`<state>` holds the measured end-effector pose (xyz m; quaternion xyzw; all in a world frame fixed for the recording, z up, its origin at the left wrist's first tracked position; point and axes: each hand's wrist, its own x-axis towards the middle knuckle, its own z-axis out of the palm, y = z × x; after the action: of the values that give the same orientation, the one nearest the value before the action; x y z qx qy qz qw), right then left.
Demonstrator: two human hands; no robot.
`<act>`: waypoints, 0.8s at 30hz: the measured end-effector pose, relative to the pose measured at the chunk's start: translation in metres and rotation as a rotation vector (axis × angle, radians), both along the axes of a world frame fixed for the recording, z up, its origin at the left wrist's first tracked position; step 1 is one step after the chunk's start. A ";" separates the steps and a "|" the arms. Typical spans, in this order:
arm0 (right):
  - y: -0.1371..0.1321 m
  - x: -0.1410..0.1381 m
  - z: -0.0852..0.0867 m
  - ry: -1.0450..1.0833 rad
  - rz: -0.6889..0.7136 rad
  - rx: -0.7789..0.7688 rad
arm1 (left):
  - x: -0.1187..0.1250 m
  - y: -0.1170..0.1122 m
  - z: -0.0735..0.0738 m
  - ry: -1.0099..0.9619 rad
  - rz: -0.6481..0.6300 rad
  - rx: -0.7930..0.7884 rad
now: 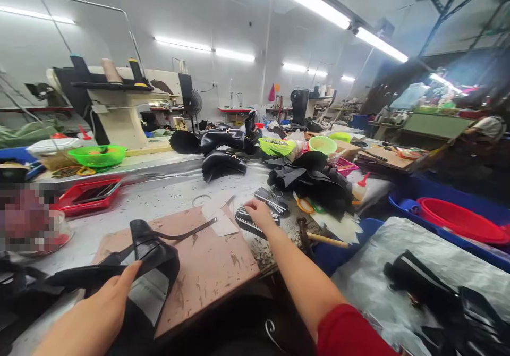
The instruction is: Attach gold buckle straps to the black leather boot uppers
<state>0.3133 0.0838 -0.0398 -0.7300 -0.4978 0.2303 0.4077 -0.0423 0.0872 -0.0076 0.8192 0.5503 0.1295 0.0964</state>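
My left hand [105, 305] is closed on a black leather boot upper [157, 257] at the lower left, thumb on top. A pale lining patch shows on it, and a thin black strap [191, 232] sticks out to the right over the pinkish-brown board [215, 271]. My right hand [261, 215] reaches forward to a pile of black strips [249, 223] with white bands, past the board's far right corner. Its fingers are bent down onto the strips, and the fingertips are partly hidden. White paper pieces [221, 220] lie just left of that hand.
A hammer [326, 239] and orange-handled scissors [305, 205] lie right of my right arm. Black leather pieces [314, 183] and finished-looking boots [227, 141] are heaped farther back. A red tray [90, 196] sits left; a sewing machine [119, 101] stands behind. Blue tubs [438, 186] are at right.
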 end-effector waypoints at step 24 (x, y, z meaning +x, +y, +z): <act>-0.008 -0.018 -0.043 -0.578 -0.007 -0.215 | 0.049 -0.053 0.042 -0.248 -0.047 -0.147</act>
<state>0.2954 0.0762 -0.0829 -0.8059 -0.5634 0.0634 0.1705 0.0062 0.0342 0.0342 0.8004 0.5228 0.1868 0.2262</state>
